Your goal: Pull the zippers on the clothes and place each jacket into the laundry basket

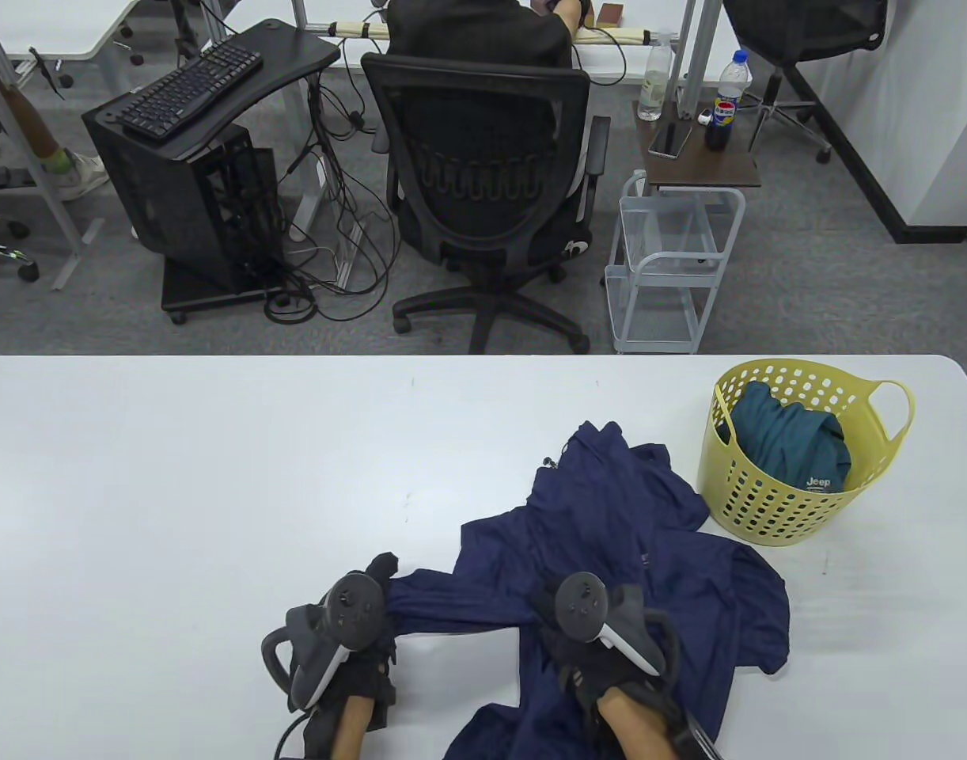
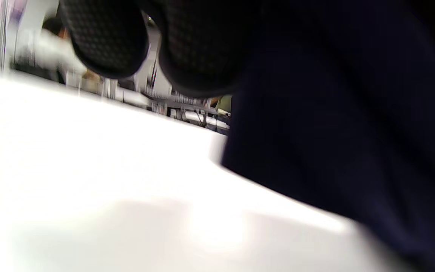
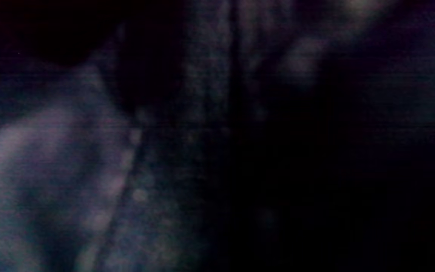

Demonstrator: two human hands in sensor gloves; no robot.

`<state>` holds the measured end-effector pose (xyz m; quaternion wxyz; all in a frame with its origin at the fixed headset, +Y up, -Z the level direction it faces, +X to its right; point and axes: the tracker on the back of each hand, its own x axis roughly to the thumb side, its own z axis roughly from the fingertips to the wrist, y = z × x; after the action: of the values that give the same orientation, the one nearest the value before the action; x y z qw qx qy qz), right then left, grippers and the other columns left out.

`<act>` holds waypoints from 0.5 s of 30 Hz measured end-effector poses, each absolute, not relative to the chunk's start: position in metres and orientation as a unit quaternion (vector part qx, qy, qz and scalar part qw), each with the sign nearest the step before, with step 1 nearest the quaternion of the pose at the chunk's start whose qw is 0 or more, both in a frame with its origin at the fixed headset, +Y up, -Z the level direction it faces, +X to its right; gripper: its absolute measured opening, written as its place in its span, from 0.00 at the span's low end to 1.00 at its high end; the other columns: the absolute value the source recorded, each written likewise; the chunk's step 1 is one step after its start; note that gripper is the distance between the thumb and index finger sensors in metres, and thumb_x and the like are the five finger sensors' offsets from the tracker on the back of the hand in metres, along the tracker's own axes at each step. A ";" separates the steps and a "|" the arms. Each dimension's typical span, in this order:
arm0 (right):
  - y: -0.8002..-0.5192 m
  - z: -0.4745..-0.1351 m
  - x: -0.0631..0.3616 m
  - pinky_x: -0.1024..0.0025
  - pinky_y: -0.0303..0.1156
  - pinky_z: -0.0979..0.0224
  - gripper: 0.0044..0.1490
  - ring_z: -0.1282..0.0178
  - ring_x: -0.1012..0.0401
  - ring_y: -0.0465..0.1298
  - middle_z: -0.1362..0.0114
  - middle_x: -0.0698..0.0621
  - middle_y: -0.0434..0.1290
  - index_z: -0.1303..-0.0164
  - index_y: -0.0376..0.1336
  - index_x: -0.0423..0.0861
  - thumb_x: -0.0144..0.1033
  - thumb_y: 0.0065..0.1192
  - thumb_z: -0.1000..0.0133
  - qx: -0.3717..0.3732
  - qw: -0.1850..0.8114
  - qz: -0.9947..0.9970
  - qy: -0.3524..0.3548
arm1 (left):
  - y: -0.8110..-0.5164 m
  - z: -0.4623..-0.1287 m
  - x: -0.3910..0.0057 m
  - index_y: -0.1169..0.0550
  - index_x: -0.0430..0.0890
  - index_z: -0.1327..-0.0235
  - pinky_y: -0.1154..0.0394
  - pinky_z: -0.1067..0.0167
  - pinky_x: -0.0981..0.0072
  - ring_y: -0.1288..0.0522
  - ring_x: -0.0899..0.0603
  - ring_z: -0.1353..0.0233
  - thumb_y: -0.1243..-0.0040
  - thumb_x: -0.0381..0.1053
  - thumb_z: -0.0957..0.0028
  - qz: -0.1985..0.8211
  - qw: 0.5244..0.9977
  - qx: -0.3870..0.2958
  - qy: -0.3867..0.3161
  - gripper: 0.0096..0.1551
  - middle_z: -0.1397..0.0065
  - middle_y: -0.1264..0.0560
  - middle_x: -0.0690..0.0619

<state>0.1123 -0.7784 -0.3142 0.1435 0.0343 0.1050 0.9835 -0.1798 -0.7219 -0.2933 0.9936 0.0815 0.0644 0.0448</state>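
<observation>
A navy jacket [image 1: 610, 538] lies crumpled on the white table [image 1: 175, 475], right of centre near the front edge. My left hand [image 1: 377, 574] grips the jacket's left end; in the left wrist view two gloved fingertips [image 2: 108, 41] curl beside the dark cloth [image 2: 334, 132]. My right hand [image 1: 548, 606] lies on the jacket's middle with its fingers dug into the fabric, mostly hidden under the tracker. A strip of cloth runs taut between both hands. The right wrist view shows only dim navy fabric [image 3: 70, 170] up close. The yellow laundry basket [image 1: 752, 491] stands at the right with a teal jacket [image 1: 792, 443] inside.
Beyond the table's far edge stand a black office chair [image 1: 483, 182] with a person seated in it, a white wire cart [image 1: 673, 261] and a black computer stand [image 1: 191, 174]. The basket sits just right of the jacket's top.
</observation>
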 end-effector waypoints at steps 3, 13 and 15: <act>-0.777 -0.314 0.108 0.39 0.55 0.21 0.29 0.16 0.46 0.62 0.15 0.65 0.65 0.28 0.66 0.66 0.55 0.59 0.42 0.034 0.141 0.985 0.097 | -0.718 -0.288 -0.178 0.21 0.66 0.44 0.22 0.45 0.48 0.15 0.54 0.56 0.39 0.59 0.60 -0.070 0.989 0.113 0.066 0.26 0.44 0.14 0.65; -0.774 -0.316 0.105 0.36 0.59 0.25 0.29 0.18 0.41 0.65 0.17 0.64 0.69 0.31 0.69 0.65 0.56 0.60 0.43 0.043 0.143 0.984 0.094 | -0.703 -0.281 -0.197 0.21 0.67 0.45 0.24 0.41 0.46 0.15 0.52 0.46 0.34 0.64 0.65 -0.182 0.966 0.164 0.088 0.29 0.41 0.15 0.67; -0.773 -0.317 0.107 0.36 0.60 0.25 0.28 0.19 0.41 0.65 0.17 0.64 0.70 0.31 0.69 0.64 0.56 0.61 0.43 0.042 0.148 0.984 0.092 | -0.703 -0.281 -0.205 0.22 0.68 0.45 0.24 0.40 0.46 0.15 0.52 0.45 0.33 0.65 0.66 -0.184 0.964 0.161 0.103 0.30 0.40 0.16 0.67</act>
<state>0.1066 -0.7732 -0.3172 0.1480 0.0416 0.0924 0.9838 -0.2050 -0.7027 -0.2810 0.9641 0.1610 0.1030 -0.1845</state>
